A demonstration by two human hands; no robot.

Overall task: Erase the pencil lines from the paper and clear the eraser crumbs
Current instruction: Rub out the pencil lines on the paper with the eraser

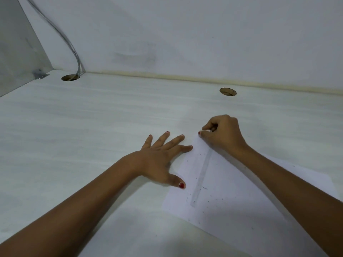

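Here the paper (232, 201) lies flat on the table (92, 127), held at its left edge by the left hand (157, 156), fingers spread wide. A small white eraser (208, 130) is pinched in the curled right hand (222, 134) at the sheet's far corner. So near the edge, the corner may be creased or torn if rubbed hard, and the scattered crumbs (204, 188) may be smeared in.

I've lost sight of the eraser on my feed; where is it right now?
In the head view, right of centre: the eraser is pinched in the right hand at the far corner of the paper, just right of the left hand.
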